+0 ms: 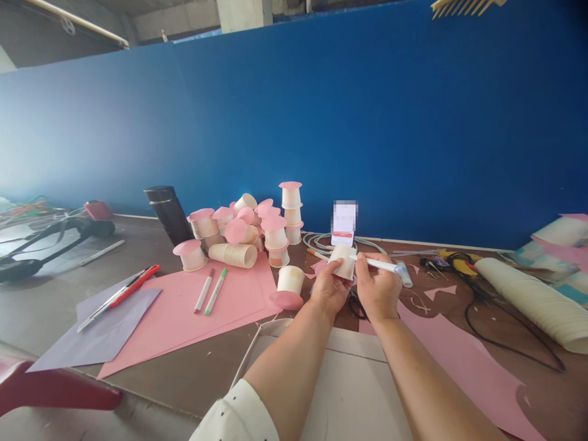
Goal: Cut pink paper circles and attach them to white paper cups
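My left hand is closed around a small white paper cup, held up above the table. My right hand grips a white marker pen, its tip touching the cup's side. Just left of my hands stands a paper cup on a pink disc. Behind it is a heap of paper cups with pink paper lids, some stacked in a tower.
Pink paper sheets with two markers, a purple sheet and a red-handled cutter lie left. A black flask, a phone on a stand, a glue gun, cables and a paper roll lie around.
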Action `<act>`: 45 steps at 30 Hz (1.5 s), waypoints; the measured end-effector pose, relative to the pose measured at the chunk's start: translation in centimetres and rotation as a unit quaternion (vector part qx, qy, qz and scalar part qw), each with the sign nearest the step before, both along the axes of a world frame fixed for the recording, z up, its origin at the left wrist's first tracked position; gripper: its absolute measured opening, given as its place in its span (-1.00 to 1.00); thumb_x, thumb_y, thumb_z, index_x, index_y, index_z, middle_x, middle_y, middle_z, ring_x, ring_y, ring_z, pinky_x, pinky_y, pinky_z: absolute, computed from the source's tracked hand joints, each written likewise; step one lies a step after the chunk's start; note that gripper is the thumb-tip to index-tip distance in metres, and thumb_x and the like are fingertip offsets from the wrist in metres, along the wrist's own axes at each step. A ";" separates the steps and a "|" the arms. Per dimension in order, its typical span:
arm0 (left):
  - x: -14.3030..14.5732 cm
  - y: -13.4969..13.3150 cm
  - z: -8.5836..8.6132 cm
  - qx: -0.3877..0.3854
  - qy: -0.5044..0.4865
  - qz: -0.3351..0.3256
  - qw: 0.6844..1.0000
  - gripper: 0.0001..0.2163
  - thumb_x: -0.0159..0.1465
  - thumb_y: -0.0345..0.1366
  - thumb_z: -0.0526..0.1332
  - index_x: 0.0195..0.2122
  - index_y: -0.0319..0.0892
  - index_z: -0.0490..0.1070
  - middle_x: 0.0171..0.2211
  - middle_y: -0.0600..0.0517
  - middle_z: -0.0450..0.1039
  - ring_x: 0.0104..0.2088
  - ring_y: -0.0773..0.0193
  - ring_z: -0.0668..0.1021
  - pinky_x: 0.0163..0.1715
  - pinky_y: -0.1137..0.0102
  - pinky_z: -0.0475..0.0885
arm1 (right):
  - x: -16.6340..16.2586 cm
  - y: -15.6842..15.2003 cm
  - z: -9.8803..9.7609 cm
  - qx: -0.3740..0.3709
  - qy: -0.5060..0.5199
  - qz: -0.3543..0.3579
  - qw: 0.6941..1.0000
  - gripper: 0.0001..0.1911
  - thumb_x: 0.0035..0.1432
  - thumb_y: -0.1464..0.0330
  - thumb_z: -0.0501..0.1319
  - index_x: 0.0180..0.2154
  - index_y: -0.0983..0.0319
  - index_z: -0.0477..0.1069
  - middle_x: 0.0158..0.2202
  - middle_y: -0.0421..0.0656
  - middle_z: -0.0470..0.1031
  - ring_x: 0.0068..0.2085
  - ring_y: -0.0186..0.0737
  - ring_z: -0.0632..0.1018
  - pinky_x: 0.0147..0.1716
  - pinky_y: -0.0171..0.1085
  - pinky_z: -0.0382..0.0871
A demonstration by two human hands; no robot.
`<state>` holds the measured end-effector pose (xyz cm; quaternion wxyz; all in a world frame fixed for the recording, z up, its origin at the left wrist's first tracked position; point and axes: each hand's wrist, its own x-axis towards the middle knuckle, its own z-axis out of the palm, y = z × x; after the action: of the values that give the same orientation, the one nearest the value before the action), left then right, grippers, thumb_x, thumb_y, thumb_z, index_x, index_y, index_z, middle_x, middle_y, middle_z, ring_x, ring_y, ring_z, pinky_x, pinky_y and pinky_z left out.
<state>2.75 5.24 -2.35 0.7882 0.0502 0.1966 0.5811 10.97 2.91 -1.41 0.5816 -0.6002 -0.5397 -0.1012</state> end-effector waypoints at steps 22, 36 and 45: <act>0.0 -0.1 0.2 -0.010 0.007 0.003 1.000 -0.83 0.09 -0.53 0.22 -0.27 -0.27 0.43 -0.34 -0.06 0.54 -0.42 0.34 0.57 -0.44 0.53 0.45 | -0.2 0.0 -0.2 0.003 -0.002 0.002 1.000 -0.77 0.13 0.22 0.16 -0.38 0.24 0.44 -0.45 -0.09 0.53 -0.40 -0.16 0.52 -0.35 -0.25 0.35; -0.1 0.0 -0.3 0.022 0.034 -0.024 0.999 -0.78 0.07 -0.46 0.28 -0.22 -0.25 0.42 -0.27 -0.08 0.52 -0.39 0.29 0.56 -0.53 0.50 0.43 | 1.4 1.5 -0.1 0.036 0.378 0.111 0.918 -0.56 0.15 0.11 0.14 -0.01 0.22 0.37 -0.35 -0.11 0.55 -0.40 -0.23 0.58 -0.33 -0.20 0.46; 0.0 -0.7 -0.1 0.054 0.011 -0.091 0.994 -0.73 0.08 -0.46 0.29 -0.16 -0.31 0.45 -0.25 -0.12 0.54 -0.34 0.27 0.57 -0.45 0.52 0.48 | 1.4 2.6 -1.4 -0.090 0.491 0.309 0.809 -0.49 -0.02 0.01 0.27 -0.13 0.20 0.35 -0.36 -0.18 0.54 -0.40 -0.18 0.57 -0.44 -0.20 0.48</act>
<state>2.78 4.55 -2.43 0.8317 0.1168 0.1683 0.5161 12.37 5.52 -2.85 0.7130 -0.4211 -0.3457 0.4413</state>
